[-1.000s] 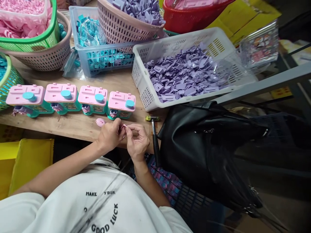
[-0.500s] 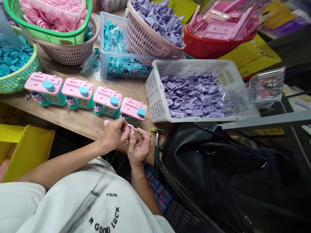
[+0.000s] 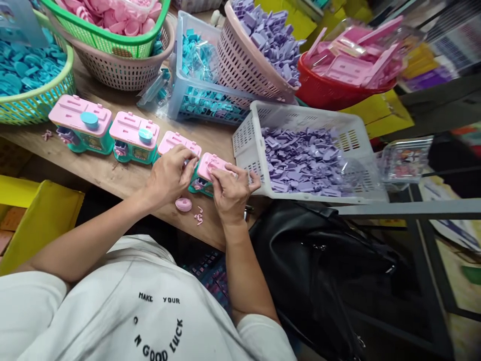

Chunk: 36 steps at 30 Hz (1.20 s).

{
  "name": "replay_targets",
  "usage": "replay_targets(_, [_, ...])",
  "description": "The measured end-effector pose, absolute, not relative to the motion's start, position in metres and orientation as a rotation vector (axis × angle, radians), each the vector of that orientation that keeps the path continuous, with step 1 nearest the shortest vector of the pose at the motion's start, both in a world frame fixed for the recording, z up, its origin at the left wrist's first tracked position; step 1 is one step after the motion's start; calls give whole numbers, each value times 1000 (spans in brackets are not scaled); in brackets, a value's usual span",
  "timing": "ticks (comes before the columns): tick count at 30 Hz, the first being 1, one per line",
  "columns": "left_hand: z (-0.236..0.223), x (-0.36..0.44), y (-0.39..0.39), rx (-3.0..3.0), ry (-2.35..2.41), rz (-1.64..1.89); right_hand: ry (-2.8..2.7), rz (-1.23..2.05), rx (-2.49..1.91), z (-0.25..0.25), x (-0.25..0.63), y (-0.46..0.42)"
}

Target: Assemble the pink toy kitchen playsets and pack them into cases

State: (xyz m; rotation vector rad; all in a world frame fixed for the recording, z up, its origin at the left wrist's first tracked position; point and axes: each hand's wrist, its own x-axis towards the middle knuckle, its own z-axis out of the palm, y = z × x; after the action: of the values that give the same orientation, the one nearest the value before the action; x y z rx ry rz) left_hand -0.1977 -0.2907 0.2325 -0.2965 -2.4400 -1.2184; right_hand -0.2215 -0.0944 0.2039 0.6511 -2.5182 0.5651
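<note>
Four boxy toys with pink tops and teal bases stand in a row; the leftmost toy (image 3: pixel 80 123) and second toy (image 3: pixel 135 135) show light blue oval discs. My left hand (image 3: pixel 169 173) is over the third toy (image 3: pixel 179 143), its thumb and fingers pinched together; what they hold is hidden. At the end of the row, my right hand (image 3: pixel 233 193) grips the fourth toy (image 3: pixel 205 168) by its top and right side, covering part of it. In front lie a pink oval piece (image 3: pixel 183 204) and small pink hook-like pieces (image 3: pixel 199 216) on the wooden table (image 3: pixel 131 183).
A white crate (image 3: pixel 259 150) of purple parts stands to the right, with a black bag (image 3: pixel 300 240) before it. Behind are a blue crate (image 3: pixel 175 95), a pink basket (image 3: pixel 240 65) and a red basin (image 3: pixel 319 90). A hammer (image 3: pixel 247 213) is mostly hidden by my right wrist.
My hands, earlier together around a small pink piece in front of the row, have separated and moved up onto the toys. Small pink hook-like pieces now show on the table. The view has shifted.
</note>
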Motion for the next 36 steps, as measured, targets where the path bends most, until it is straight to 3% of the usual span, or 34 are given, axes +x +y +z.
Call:
replay_targets(10, [179,-162,-327,-852,-2549,-711,-2496,312,668,200,-216,-98])
replay_targets(15, [158,-178,-330,-1162,-2689,-528,-2449,365,701,210,-197,-90])
replay_targets(20, [157,-183,-333,-1006,-2761,-550,-2583,638,632,190,-162,-71])
replay_targets(25, [173,-171,-325,-401,-2723,-1168,-2860,839,534,157,-157,-69])
replay_targets(32, [188,-165,-298,258,-2298,-2443,-2924,704,453,155,-168,-67])
replay_targets(36, [190,-163,-297,226,-2285,-2516,-3013,733,419,157,-171,-62])
